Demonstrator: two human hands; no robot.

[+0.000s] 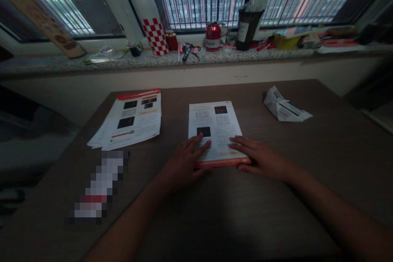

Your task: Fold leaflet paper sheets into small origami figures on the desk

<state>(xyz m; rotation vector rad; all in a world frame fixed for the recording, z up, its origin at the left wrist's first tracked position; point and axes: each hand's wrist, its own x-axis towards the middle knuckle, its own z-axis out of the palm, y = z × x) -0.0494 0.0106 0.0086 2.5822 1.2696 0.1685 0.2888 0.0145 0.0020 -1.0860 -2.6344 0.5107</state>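
Note:
A printed sheet of paper (222, 133) with dark pictures and an orange-red lower edge lies flat on the brown table (196, 213), straight in front of me. My left hand (188, 157) rests on its lower left part, fingers spread. On the lower right side, my right hand (256, 155) lies with its fingers stretched over the paper's edge. To the left, a loose stack of similar printed sheets (138, 120) is slightly fanned out. Over at the right stands a folded paper piece (284, 106) with print on it.
A pixelated, phone-shaped object (100, 184) lies at the table's left. Beyond the table runs a stone windowsill (116, 63) bearing a red-checked white bottle (150, 24), a red can (213, 37), a dark pouch (247, 28), a yellow container (285, 41) and small clutter.

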